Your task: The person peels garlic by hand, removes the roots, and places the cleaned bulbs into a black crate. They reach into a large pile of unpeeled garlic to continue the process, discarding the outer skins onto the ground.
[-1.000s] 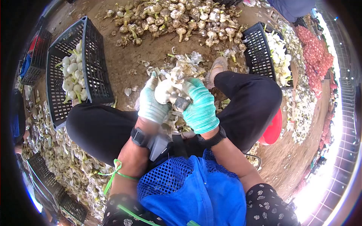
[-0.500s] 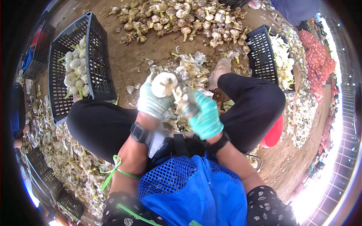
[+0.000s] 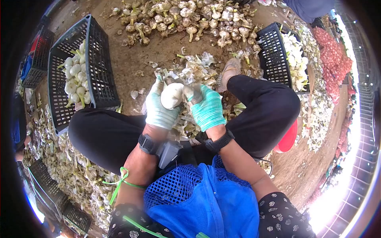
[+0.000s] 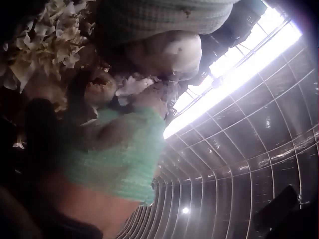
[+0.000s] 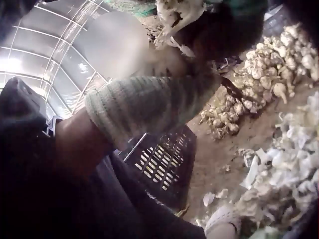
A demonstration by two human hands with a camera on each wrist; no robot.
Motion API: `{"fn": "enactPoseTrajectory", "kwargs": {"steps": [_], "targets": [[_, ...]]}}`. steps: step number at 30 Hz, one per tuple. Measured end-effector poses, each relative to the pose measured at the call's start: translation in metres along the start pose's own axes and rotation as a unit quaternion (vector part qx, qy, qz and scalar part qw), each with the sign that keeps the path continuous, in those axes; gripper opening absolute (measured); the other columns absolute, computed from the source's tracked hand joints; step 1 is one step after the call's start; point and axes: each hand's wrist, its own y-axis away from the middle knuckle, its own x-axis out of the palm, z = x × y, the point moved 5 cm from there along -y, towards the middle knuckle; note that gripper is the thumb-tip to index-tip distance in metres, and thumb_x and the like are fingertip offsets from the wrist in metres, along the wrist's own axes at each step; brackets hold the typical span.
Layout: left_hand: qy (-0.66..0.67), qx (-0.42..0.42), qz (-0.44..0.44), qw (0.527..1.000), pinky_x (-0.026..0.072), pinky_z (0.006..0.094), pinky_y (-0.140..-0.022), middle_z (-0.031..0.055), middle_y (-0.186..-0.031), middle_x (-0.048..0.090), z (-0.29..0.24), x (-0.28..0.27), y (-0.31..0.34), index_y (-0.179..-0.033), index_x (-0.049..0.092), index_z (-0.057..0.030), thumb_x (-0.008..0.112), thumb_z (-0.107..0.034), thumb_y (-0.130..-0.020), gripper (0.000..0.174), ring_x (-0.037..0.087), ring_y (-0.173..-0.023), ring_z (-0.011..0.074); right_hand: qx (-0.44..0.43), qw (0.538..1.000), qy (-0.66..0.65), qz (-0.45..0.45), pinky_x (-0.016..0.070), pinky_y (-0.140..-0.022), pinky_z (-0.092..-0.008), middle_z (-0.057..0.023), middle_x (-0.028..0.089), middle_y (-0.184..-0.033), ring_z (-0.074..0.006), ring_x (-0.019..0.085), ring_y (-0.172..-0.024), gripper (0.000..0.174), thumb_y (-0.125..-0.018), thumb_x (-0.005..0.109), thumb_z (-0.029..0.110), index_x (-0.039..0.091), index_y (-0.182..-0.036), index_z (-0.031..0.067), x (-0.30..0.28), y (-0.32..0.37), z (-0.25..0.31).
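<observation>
A white garlic bulb sits in my left hand, whose pale striped glove wraps it from the left. In the head view its smooth, peeled side faces up. My right hand, in a green glove with dirty grey fingertips, meets the bulb's right side with curled thumb and fingers. Papery garlic skin hangs at the right hand in the right wrist view, pinched there. The left wrist view shows the bulb close above the green glove. The right fingertips are partly hidden there.
Peeled garlic fills part of a black crate at the left and another crate at the right. Unpeeled garlic is heaped ahead. Loose skins litter the ground between the legs. A red round object is beside the right knee.
The right hand pulled away from the bulb to the right with skin, then came back against it. The bulb turned in the left hand, and the loose skin around it is gone.
</observation>
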Motion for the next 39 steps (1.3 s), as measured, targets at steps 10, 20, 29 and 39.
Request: {"fn": "enactPoseTrajectory", "kwargs": {"steps": [10, 20, 29, 39], "targets": [[0.137, 0.253, 0.200, 0.937, 0.0417, 0.0334, -0.074, 0.0127, -0.103, 0.048, -0.110, 0.045, 0.036, -0.107, 0.041, 0.0006, 0.043, -0.025, -0.078, 0.039, 0.048, -0.091, 0.0229, -0.076, 0.997, 0.034, -0.003, 0.0393, -0.056, -0.0200, -0.0074, 0.055, -0.077, -0.0092, 0.048, -0.067, 0.029, -0.071, 0.039, -0.010, 0.051, -0.096, -0.0027, -0.002, -0.010, -0.040], [-0.125, 0.072, 0.036, 0.989, 0.0408, 0.0244, -0.055, 0.0040, -0.081, 0.052, -0.089, 0.047, -0.075, -0.081, 0.054, -0.0066, 0.047, -0.027, -0.079, 0.022, 0.048, -0.068, 0.0146, 0.082, 0.992, -0.043, 0.089, 0.0433, -0.067, -0.0302, -0.0192, 0.057, -0.085, -0.0278, 0.057, -0.076, 0.031, -0.062, 0.046, -0.002, 0.056, -0.092, -0.0010, 0.018, -0.034, -0.106], [-0.844, 0.345, -0.134, 0.387, 0.0369, 0.0352, -0.081, 0.0168, -0.107, 0.046, -0.100, 0.115, -0.269, -0.108, 0.044, -0.0064, 0.059, -0.018, -0.068, 0.045, 0.046, -0.094, 0.0320, 0.237, 0.922, -0.297, 0.079, 0.0420, -0.067, -0.0219, -0.0070, 0.057, -0.092, -0.0105, 0.053, -0.077, 0.038, -0.071, 0.051, -0.001, 0.047, -0.109, 0.0005, -0.001, -0.076, -0.100], [-0.905, 0.249, -0.085, 0.334, 0.0390, 0.0405, -0.080, 0.0164, -0.110, 0.045, -0.086, 0.109, -0.335, -0.107, 0.047, -0.0099, 0.053, -0.022, -0.073, 0.037, 0.045, -0.097, 0.0358, 0.207, 0.965, -0.158, -0.017, 0.0349, -0.044, -0.0161, -0.0042, 0.058, -0.077, -0.0033, 0.043, -0.052, 0.029, -0.069, 0.042, -0.007, 0.057, -0.093, -0.0018, -0.030, -0.097, -0.105]]}}
